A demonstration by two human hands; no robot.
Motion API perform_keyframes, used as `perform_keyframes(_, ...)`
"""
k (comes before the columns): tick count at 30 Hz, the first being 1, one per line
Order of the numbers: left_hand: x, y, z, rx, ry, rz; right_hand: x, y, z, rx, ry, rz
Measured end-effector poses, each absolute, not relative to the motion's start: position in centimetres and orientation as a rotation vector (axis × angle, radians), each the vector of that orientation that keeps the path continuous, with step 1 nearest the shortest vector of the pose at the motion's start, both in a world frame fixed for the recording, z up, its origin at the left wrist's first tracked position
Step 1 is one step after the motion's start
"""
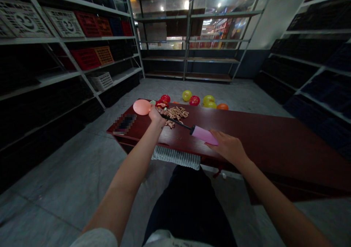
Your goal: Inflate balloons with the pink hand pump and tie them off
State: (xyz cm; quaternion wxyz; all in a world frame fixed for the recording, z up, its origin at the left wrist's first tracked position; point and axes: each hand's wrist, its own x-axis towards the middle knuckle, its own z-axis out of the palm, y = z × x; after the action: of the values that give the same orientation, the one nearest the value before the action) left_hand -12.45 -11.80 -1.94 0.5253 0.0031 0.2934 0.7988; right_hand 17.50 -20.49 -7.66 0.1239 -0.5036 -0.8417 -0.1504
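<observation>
My left hand (156,116) is closed around the neck of a small pink balloon (142,107), part inflated, held on the tip of a hand pump. The pump's black shaft (177,122) runs to its pink barrel (204,135), which my right hand (229,147) grips from the right. Both hands are above a dark red table (260,133). Just behind my left hand lies a heap of uninflated pale balloons (177,112).
Inflated balloons lie beyond the table's far edge: red (165,98), yellow-green (187,95), red (194,100), yellow-green (208,100), orange (222,107). A phone (124,124) lies on the table's left end. Shelving with plastic crates (87,58) lines the left, back and right walls.
</observation>
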Motion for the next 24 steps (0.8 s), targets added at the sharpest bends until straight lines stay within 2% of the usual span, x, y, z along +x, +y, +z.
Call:
perform_keyframes(5, -12.8, -12.1, -1.6, 0.012, 0.671, 1.917, 18.2, -20.6, -7.7, -1.507, -2.448, -0.45)
perform_keyframes(18, -8.6, -14.1, -1.2, 0.057, 0.611, 1.87, 12.7, -19.7, -4.3, -1.557, -2.453, -0.15)
perform_keyframes(24, -7.3, -13.9, -0.9, 0.058, 0.618, 1.848, 11.2, -19.7, -4.2, -1.523, -2.406, -0.195)
